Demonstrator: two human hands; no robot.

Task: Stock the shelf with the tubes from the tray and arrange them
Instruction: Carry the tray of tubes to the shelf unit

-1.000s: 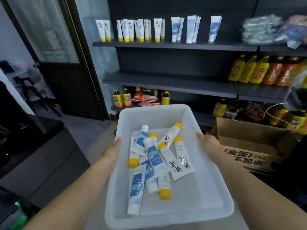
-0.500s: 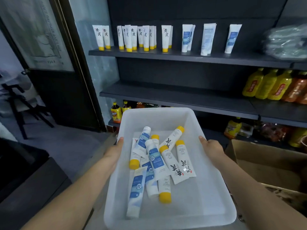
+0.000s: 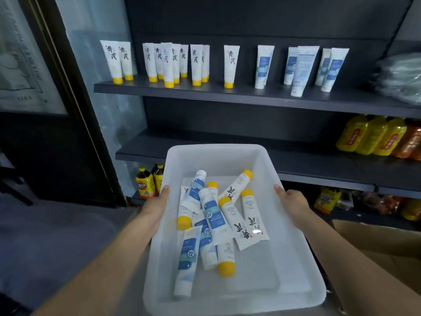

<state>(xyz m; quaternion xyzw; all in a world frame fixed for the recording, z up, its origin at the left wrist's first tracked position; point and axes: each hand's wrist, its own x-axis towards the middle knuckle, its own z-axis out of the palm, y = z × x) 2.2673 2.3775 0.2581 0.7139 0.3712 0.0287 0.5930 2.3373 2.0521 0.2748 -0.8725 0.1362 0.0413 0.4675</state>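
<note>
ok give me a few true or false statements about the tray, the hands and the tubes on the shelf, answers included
1. The left hand and the right hand each grip a side rim of the white tray. True.
2. The tray is empty. False: a heap of tubes lies in it, some yellow-capped, some blue-labelled.
3. The shelf tubes on the top shelf stand cap down. True.
4. The yellow-capped ones stand at that shelf's right end. False: they stand on the left, the blue-labelled ones on the right.
5. Yellow bottles stand on a lower shelf at the right. True.
</note>
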